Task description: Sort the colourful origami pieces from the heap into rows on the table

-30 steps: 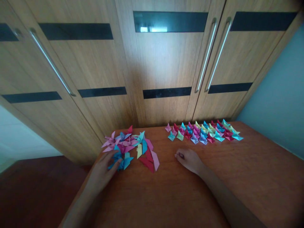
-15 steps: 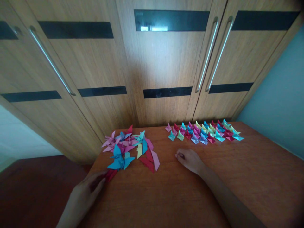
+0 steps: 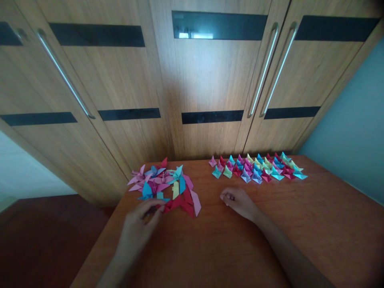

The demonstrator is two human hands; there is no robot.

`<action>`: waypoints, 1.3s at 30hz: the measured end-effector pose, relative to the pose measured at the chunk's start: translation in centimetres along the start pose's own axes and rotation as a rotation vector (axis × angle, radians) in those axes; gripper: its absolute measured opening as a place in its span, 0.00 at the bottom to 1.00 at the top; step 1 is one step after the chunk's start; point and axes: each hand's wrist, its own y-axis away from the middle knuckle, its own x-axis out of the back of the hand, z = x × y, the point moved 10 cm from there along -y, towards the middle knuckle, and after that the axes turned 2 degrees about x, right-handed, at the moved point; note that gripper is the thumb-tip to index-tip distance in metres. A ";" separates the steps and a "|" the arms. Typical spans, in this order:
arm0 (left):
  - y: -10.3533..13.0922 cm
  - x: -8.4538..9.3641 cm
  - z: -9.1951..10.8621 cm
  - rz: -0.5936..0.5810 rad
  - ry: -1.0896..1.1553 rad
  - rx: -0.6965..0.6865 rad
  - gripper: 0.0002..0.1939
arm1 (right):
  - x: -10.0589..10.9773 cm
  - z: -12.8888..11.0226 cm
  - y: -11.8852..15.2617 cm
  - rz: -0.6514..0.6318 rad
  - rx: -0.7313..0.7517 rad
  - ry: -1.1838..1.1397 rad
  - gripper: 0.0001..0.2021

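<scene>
Red origami piece [image 3: 168,206] at near side of loose origami pile [image 3: 163,187], pinched by left hand [image 3: 139,222], thumb against fingers, presumably for control. Right hand [image 3: 239,205]: fingers curled together, resting on table [image 3: 210,248]. Boat-like origami [image 3: 248,167] beyond, apparently row-set for order.

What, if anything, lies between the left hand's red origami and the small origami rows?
Just right of the held red origami lie a second red piece and a pink piece; the right hand rests near the path to the small origami rows.
</scene>
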 end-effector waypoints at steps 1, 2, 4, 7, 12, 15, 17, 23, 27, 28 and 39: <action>-0.3 -1.6 1.5 -0.051 0.013 -0.055 0.08 | 0.0 -0.3 0.1 -0.007 0.011 -0.083 0.13; -0.4 -3.1 3.1 -0.080 0.039 -0.112 0.08 | 0.0 -0.6 0.2 -0.013 0.019 -0.172 0.13; -0.5 -6.3 5.6 -0.178 0.076 -0.195 0.07 | -0.1 -1.2 0.5 -0.032 0.019 -0.345 0.15; -0.8 -10.0 7.9 -0.228 0.102 -0.259 0.08 | -0.2 -1.8 0.8 -0.060 0.012 -0.525 0.18; -1.9 -13.2 8.4 -0.216 0.135 -0.235 0.09 | 0.7 -1.8 0.6 0.012 0.006 -0.528 0.18; -2.3 -13.5 8.5 -0.184 0.181 -0.239 0.08 | 1.8 -1.3 0.3 0.112 -0.002 -0.471 0.16; -2.3 -13.3 8.5 -0.165 0.213 -0.237 0.08 | 1.9 -1.2 0.3 0.127 -0.003 -0.455 0.16; -2.0 -13.3 7.9 -0.143 0.278 -0.215 0.06 | 0.6 -1.2 0.2 0.028 -0.003 -0.484 0.16; -2.1 -13.9 6.7 -0.172 0.310 -0.141 0.08 | 1.2 -0.5 0.2 0.069 -0.003 -0.496 0.15; -2.1 -14.1 6.4 -0.191 0.319 -0.125 0.08 | 1.5 -0.3 0.2 0.080 -0.002 -0.493 0.15; -1.7 -16.3 6.8 -0.434 0.462 -0.129 0.08 | 0.7 0.6 0.2 -0.062 -0.025 -0.590 0.15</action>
